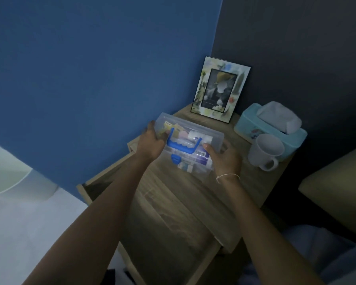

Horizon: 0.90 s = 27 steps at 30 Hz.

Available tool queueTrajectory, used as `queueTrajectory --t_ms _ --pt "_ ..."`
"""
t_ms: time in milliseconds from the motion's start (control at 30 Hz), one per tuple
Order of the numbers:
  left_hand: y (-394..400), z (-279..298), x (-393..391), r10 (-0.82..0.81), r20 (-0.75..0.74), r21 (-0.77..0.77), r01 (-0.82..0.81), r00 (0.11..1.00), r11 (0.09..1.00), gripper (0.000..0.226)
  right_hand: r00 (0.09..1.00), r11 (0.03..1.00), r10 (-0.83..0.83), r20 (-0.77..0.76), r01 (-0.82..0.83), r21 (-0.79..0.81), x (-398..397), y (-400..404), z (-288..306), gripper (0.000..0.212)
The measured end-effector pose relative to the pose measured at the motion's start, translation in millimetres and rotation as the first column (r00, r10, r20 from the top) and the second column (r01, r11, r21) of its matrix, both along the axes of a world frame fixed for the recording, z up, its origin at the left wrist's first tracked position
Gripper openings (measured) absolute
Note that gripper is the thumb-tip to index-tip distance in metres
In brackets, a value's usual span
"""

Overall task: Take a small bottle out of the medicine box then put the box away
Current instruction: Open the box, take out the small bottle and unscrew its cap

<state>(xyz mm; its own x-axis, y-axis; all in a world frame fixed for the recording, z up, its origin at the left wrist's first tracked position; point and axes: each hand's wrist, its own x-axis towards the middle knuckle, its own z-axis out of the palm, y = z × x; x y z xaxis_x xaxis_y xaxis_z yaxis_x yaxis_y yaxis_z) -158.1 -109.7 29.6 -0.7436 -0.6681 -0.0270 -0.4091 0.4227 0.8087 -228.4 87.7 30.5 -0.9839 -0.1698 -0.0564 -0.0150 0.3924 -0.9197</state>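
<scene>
Holding the medicine box (190, 140) with both hands, the person has it over the wooden bench (253, 161), tilted so its clear lid faces the camera. Left hand (150, 142) wraps the box's left end, its grip pressed tight on the plastic; right hand (224, 159) clasps the right end, thumb on the lid, a thin string bracelet (227, 176) at the wrist. Blue handle (182, 144) lies across the lid, blue latch (175, 159) just below it. Through the plastic a small white bottle (194, 135) shows among the packets, inside the closed box. Behind stands a photo frame (221, 89); right of it a teal tissue box (270, 128), a white mug (265, 152) just in front.
</scene>
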Motion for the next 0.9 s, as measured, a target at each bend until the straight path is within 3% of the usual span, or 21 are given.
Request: queueTrajectory --t_ms 167,233,300,367,900 --pt "6 -13 6 -0.008 -0.081 -0.042 0.005 0.997 0.999 0.075 0.993 0.999 0.025 -0.112 -0.028 -0.019 22 2 -23 0.062" --pt "13 -26 22 -0.109 -0.068 -0.241 0.089 0.992 0.966 0.073 0.977 0.996 0.090 -0.196 -0.089 0.011 40 5 -37 0.065" --pt "15 -39 37 -0.219 0.014 -0.458 0.201 0.976 0.866 0.069 0.950 0.990 0.133 -0.283 -0.112 0.090 47 6 -48 0.067" --pt "11 -44 41 -0.254 0.070 -0.578 0.246 0.965 0.778 0.063 0.943 0.987 0.136 -0.304 -0.104 0.119 43 5 -53 0.063" --pt "1 -29 12 -0.285 0.078 -0.489 0.286 0.955 0.824 0.055 0.954 0.985 0.156 -0.258 -0.129 0.115 13 -8 -46 0.058"
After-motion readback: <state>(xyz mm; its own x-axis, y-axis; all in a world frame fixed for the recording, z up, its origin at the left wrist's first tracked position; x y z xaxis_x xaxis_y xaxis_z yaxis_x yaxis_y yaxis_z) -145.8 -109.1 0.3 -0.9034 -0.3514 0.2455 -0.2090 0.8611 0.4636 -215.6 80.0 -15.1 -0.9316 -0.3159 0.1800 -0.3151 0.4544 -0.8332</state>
